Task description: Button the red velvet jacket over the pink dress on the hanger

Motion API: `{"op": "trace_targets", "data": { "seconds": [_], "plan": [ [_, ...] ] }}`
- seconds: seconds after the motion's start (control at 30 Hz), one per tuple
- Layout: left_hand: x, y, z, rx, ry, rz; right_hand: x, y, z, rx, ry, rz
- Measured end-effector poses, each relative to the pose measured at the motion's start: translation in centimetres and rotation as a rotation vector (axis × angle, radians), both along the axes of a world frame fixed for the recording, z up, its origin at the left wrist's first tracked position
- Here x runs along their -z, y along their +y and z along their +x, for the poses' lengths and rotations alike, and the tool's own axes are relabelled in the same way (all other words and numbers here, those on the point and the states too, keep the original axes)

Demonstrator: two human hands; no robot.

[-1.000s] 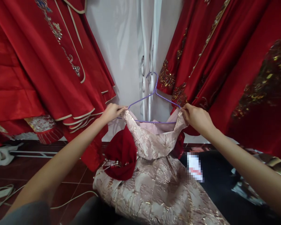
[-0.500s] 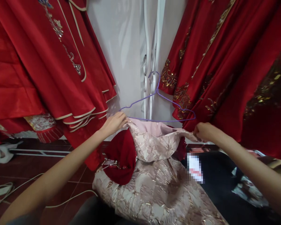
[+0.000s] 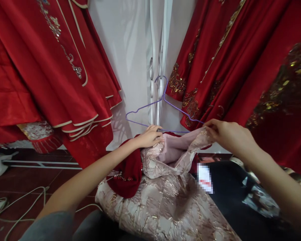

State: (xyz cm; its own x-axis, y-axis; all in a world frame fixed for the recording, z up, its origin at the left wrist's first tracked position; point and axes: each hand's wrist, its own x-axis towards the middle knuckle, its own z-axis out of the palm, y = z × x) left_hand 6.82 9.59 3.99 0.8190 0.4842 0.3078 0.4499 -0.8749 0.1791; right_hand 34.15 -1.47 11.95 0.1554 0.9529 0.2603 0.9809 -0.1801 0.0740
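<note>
A pale pink brocade dress with dark red velvet sleeves lies over my lap. A thin purple wire hanger stands above its neckline, both shoulders of the dress off it. My left hand is closed on the hanger's bottom bar and the left side of the neckline. My right hand pinches the dress's right shoulder edge beside the hanger's right end.
Red embroidered gowns hang at the left and at the right. A white metal rack post stands against the white wall between them. White cables trail over the dark red tiled floor. A black bag lies at the right.
The dress's shoulders have come off the hanger and the neckline has dropped. My left hand moved right to the middle of the hanger's bar. My right hand stayed by the hanger's right end.
</note>
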Motion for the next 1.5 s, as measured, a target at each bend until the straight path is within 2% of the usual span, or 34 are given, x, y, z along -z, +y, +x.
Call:
{"op": "trace_targets", "data": {
  "seconds": [0.13, 0.23, 0.53, 0.67, 0.8, 0.9, 1.0, 1.17, 1.23, 1.33, 1.5],
  "plan": [
    [-0.3, -1.0, -0.7, 0.005, -0.061, -0.063, 1.4, 0.8, 3.0, 0.084, 0.047, -0.107],
    [-0.6, -1.5, -0.8, 0.024, -0.084, -0.1, 1.8, 1.0, 4.3, 0.12, 0.071, -0.119],
    [-0.7, -1.9, -1.1, 0.022, -0.093, -0.096, 0.9, 0.4, 4.2, 0.128, 0.058, -0.076],
    [-0.8, -2.0, -0.9, 0.016, -0.087, -0.122, 0.5, 0.3, 3.7, 0.099, 0.057, 0.016],
    [-1.2, -2.0, -0.4, 0.059, -0.119, -0.2, -0.3, 1.2, 1.8, -0.033, 0.048, 0.194],
    [-1.1, -2.0, -0.3, 0.053, -0.177, -0.237, 0.0, 3.4, 0.3, -0.241, 0.246, 0.327],
    [-0.8, -2.1, -0.5, -0.011, -0.234, -0.261, 1.7, 6.2, -0.6, -0.429, 0.523, 0.406],
    [-0.9, -2.3, -1.6, -0.042, -0.379, -0.393, 4.7, 9.0, -0.9, -0.445, 0.664, 0.348],
    [-1.1, -1.9, -2.6, -0.102, -0.487, -0.369, 4.9, 9.0, -0.8, -0.453, 0.665, 0.361],
    [-0.9, -0.5, -5.3, -0.27, -0.661, -0.224, 4.6, 8.6, -0.7, -0.437, 0.679, 0.402],
    [1.4, 1.9, -11.4, -0.533, -0.866, -0.181, 4.0, 8.5, -0.2, -0.425, 0.707, 0.411]
  ]
}}
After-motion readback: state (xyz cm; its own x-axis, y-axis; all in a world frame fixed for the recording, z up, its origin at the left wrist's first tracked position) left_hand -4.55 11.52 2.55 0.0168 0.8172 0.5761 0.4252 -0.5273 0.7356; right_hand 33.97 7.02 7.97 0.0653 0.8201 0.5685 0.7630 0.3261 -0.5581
